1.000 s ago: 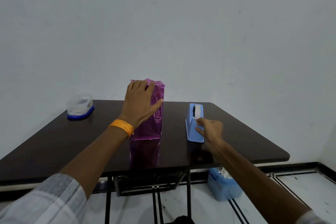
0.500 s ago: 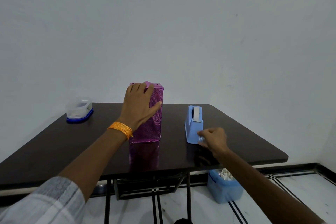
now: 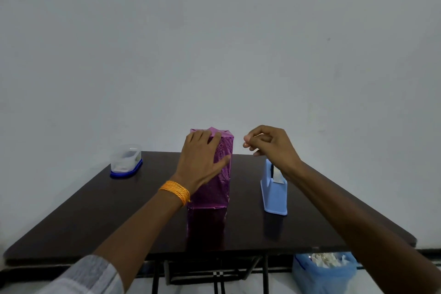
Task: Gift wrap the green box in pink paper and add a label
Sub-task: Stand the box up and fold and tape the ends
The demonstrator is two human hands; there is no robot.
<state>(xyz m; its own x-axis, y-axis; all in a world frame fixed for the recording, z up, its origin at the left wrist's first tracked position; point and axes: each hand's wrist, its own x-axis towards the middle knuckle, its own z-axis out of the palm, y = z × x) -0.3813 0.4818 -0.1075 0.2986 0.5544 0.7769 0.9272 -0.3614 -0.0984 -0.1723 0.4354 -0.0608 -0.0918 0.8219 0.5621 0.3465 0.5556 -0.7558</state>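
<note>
At the far left of the table, well clear of any finger, stood a small clear container on a blue base. The left hand, with an orange thread band at the wrist, lay flat against the near face of the box. Its fingers were straight, their tips at the top edge and the thumb spread toward the right edge. The box stood upright under that palm, fully covered in pink paper, with the top flaps folded to a small peak just beyond the fingertips.

Just to the right of that peak, and apart from it, hung the right hand, raised with its wrist bent. Its fingers were curled, and thumb and forefinger were pinched on what looked like a short strip of tape; that was only a pale glint, too small to be sure of. Below the knuckles sat the blue tape dispenser, and under the table edge a blue bin of paper scraps.

The step in hand appeared to be sealing the top fold. The next move would call for carrying the pinched fingertips leftward onto the peak and pressing down while the flat palm kept the tall box from tipping. No label showed yet.
</note>
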